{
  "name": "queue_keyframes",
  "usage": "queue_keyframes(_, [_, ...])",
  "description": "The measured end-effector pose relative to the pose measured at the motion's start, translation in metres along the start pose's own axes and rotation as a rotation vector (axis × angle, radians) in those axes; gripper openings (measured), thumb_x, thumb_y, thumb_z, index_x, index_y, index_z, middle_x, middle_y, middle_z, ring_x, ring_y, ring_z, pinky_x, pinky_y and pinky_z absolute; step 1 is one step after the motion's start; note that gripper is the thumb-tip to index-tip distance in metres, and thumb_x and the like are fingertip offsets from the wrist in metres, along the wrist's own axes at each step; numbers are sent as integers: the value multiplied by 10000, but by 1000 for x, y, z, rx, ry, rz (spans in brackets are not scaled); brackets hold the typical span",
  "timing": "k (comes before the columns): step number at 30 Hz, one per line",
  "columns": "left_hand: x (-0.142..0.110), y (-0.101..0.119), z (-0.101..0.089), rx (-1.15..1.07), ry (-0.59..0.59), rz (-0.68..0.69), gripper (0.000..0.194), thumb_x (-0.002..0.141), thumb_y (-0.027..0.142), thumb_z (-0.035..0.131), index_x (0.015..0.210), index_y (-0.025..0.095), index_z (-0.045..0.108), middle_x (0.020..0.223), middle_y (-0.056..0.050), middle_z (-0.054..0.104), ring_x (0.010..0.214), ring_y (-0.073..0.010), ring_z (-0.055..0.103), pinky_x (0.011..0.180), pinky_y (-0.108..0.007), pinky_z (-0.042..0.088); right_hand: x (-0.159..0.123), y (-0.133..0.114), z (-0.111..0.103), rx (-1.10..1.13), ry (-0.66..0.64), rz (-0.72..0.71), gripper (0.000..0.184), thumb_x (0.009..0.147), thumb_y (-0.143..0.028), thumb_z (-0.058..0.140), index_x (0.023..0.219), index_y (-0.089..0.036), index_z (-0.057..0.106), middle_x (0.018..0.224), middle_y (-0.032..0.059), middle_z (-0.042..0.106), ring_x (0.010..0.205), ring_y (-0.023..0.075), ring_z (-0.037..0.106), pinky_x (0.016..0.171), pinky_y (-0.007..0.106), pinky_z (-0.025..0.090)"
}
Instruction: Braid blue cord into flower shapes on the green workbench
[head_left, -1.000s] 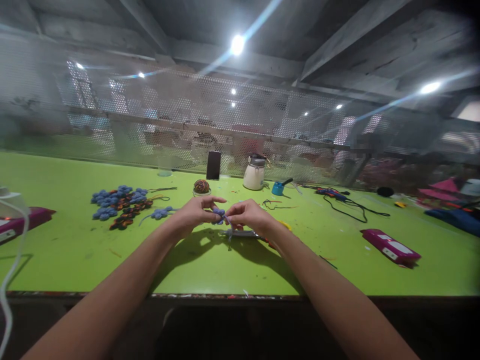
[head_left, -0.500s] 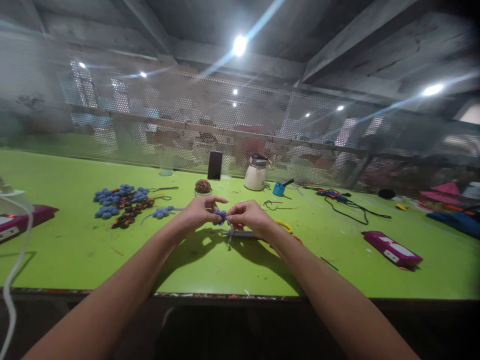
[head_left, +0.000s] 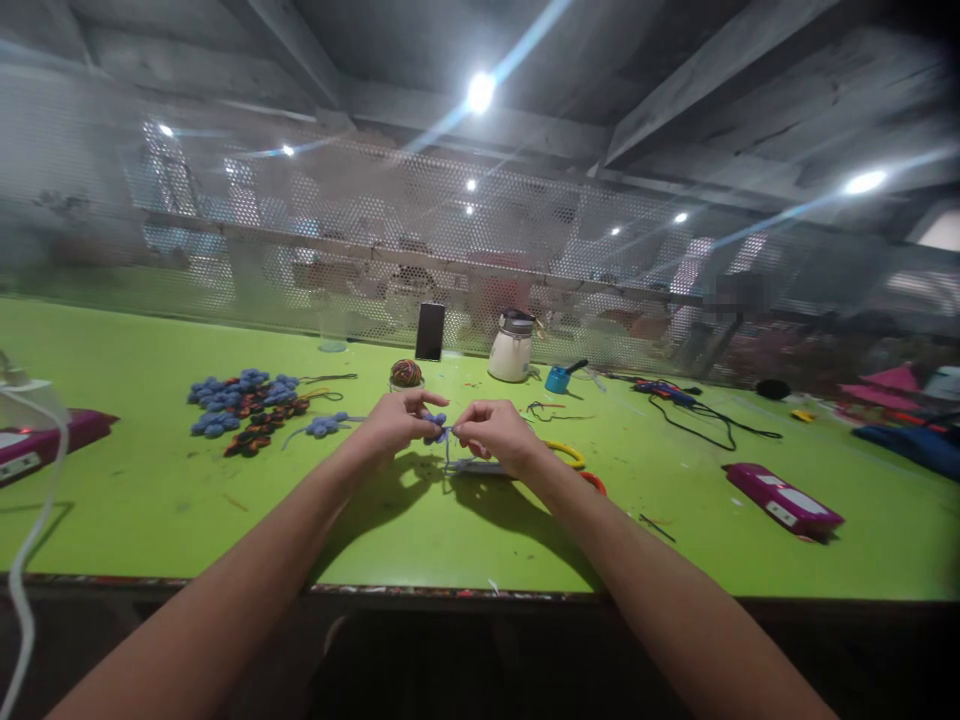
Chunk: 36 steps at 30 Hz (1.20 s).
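Observation:
My left hand (head_left: 397, 420) is closed in a pinch on a small blue-purple crochet flower (head_left: 433, 428) above the table. Close beside it, my right hand (head_left: 496, 434) has thumb and finger pressed together on the flower's yarn strand (head_left: 448, 452), part of which dangles below. Under the right hand lie scissors (head_left: 480, 467), with one yellow and one red handle loop showing past the wrist. To the left, another blue flower (head_left: 325, 425) with yarn tails rests near a heap of blue flowers (head_left: 216, 410) and dark orange-and-black flowers (head_left: 259, 430).
Behind my hands stand a multicoloured yarn ball (head_left: 406, 373), a phone (head_left: 430, 332), a white jug (head_left: 511, 350) and a small blue pot (head_left: 557, 379). A corded tool (head_left: 667, 392) and a magenta box (head_left: 784, 500) lie right. A white cable (head_left: 30, 570) hangs left.
The flower in my left hand has shifted slightly left and up. A small gap with yarn across it now separates my fingertips. More of the scissors' red handle shows.

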<state>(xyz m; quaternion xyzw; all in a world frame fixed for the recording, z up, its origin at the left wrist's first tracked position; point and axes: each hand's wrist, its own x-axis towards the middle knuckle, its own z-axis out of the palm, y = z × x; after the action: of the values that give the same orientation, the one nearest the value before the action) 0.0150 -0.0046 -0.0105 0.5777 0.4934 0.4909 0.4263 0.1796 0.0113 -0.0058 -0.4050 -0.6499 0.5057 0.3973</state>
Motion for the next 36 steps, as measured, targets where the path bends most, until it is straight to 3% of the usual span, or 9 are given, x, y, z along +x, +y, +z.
queue_keyframes(4, [-6, 6, 1, -47, -29, -25, 406, 547, 96, 685, 949, 125, 638, 649, 13, 536, 547, -102, 498, 522, -256, 350, 3, 5, -7, 201, -140, 11, 80, 547, -148, 634, 582, -127, 565, 451, -15, 556, 368, 50, 405, 359, 170, 259])
queue_keyframes(7, [-9, 9, 2, -96, -95, -37, 407, 552, 84, 682, 955, 120, 637, 692, -5, 570, 594, -111, 530, 594, -273, 396, 5, 8, -10, 313, -203, 53, 103, 545, -150, 637, 595, -128, 549, 493, -5, 570, 392, 49, 409, 384, 174, 287])
queue_keyframes(12, [-10, 8, 2, -99, -162, -14, 415, 560, 95, 679, 971, 125, 634, 778, -39, 620, 690, -144, 580, 702, -316, 432, 5, 9, -12, 353, -248, 47, 86, 589, -180, 609, 612, -136, 539, 551, 9, 579, 474, 88, 491, 415, 195, 340])
queue_keyframes(19, [-9, 9, 1, -108, -139, -27, 427, 575, 121, 687, 997, 120, 624, 803, -43, 627, 649, -120, 557, 642, -282, 417, 1, 2, -18, 303, -324, 13, 210, 642, -235, 708, 776, -122, 593, 648, 23, 607, 518, 96, 529, 471, 229, 424])
queue_keyframes(28, [-9, 9, -2, -30, -110, 32, 469, 586, 204, 701, 1046, 161, 620, 885, -58, 624, 681, -145, 567, 579, -271, 375, 2, 4, -15, 187, -250, 47, 343, 610, -394, 766, 683, -103, 600, 613, 23, 601, 507, 80, 531, 461, 208, 414])
queue_keyframes(33, [-8, 8, -2, -25, -122, 32, 472, 583, 189, 697, 1048, 167, 622, 871, -39, 599, 686, -141, 559, 586, -274, 373, 4, 6, -11, 186, -139, -25, 345, 547, -375, 791, 619, -116, 575, 511, -11, 565, 444, 74, 483, 432, 208, 363])
queue_keyframes(36, [-8, 8, -1, -87, -180, 55, 484, 575, 137, 688, 1054, 144, 615, 847, -34, 591, 718, -140, 565, 652, -283, 402, 2, 4, -10, 251, -172, -24, 338, 555, -360, 787, 624, -118, 562, 488, -31, 530, 421, 58, 444, 421, 195, 325])
